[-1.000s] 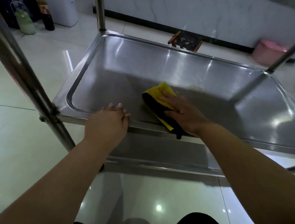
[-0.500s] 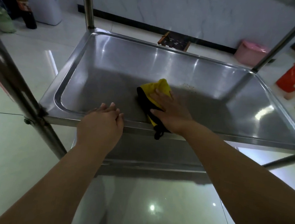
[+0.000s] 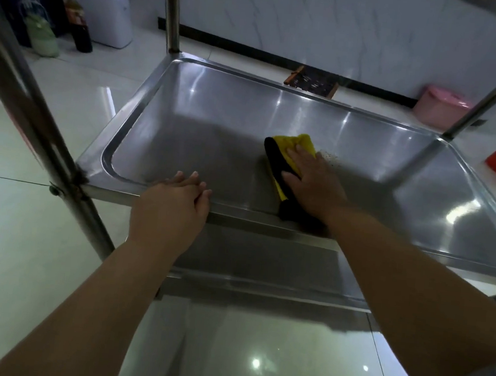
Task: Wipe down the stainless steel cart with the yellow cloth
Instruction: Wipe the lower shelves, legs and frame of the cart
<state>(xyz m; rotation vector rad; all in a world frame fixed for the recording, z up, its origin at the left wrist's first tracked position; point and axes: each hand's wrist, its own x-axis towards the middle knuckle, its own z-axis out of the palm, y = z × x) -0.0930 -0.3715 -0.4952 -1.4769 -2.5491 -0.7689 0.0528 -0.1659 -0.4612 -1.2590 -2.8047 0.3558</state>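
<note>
- Near the front edge of the cart shelf (image 3: pixel 216 119), the yellow cloth (image 3: pixel 297 145) was pressed flat under the right hand (image 3: pixel 313 181), fingers spread.
- The front rim was steadied by the left hand (image 3: pixel 170 208), fingers straight, nothing gripped.
- Wiping was judged mid-stroke; specks (image 3: pixel 328 159) just beside the cloth probably needed sweeping next, then the far corners.

A stainless steel cart (image 3: pixel 187 116) fills the middle of the frame, its tray shelf rimmed and shiny. The right hand (image 3: pixel 316 183) presses flat on a yellow cloth (image 3: pixel 300 143) with a black edge, lying right of the tray's centre. The left hand (image 3: pixel 169 211) rests on the near rim, fingers straight. At upper left a dark bottle (image 3: pixel 79 24) stands on the floor; at upper right a pink bin (image 3: pixel 439 107).
</note>
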